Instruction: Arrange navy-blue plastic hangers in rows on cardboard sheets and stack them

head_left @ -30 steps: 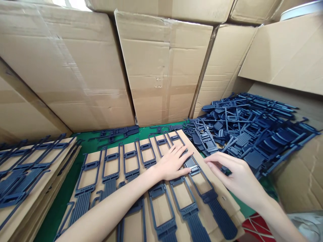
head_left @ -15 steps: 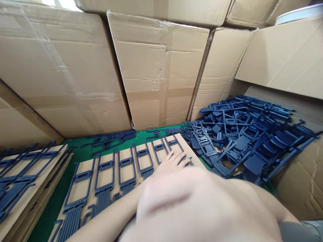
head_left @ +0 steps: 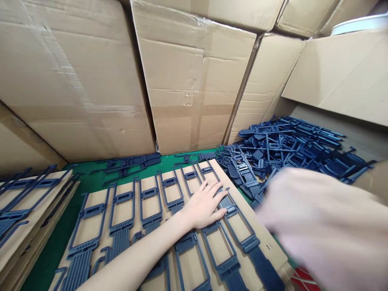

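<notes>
My left hand [head_left: 203, 205] lies with its fingers spread over dark blue plastic parts on a cardboard sheet [head_left: 268, 245]. Under its fingertips is the ribbed end of one of these parts, an open rectangular frame [head_left: 239, 227] with a ribbed plate. Several similar frames [head_left: 150, 204] lie side by side in rows across the sheet, some hidden by my left forearm. My right hand [head_left: 315, 214] is off the sheet's right edge, in front of the loose pile. Motion smears its fingers, and I cannot make out anything in it.
A large heap of loose dark blue parts [head_left: 285, 149] lies at the right, by an open cardboard box [head_left: 339, 76]. Tall cartons [head_left: 194, 81] wall off the back. At the left stands a stack of cardboard sheets [head_left: 39, 226] with more frames. Green surface [head_left: 169, 161] shows between.
My right hand has swung from over the front of the sheet to the right, uncovering the frames beneath. My left hand has stayed almost in place on the sheet.
</notes>
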Demonstrator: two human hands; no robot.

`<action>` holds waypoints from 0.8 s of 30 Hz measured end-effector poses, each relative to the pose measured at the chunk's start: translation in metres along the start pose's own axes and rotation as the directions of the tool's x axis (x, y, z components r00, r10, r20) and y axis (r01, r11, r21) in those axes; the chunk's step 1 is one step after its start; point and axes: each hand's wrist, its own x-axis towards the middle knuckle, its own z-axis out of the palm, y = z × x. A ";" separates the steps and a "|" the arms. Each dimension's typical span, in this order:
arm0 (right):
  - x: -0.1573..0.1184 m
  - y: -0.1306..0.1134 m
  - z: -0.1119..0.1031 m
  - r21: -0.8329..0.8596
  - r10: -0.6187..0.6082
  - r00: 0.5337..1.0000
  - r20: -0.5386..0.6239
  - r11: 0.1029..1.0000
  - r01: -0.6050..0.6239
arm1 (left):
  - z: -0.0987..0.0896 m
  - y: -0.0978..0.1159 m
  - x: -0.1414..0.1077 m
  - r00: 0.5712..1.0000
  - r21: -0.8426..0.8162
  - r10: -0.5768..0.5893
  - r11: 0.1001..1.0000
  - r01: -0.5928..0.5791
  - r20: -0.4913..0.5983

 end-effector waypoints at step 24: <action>-0.013 0.157 0.071 -0.650 0.648 0.740 0.180 0.643 -0.405 | 0.007 0.001 0.000 1.000 -0.002 -0.008 1.000 0.008 -0.030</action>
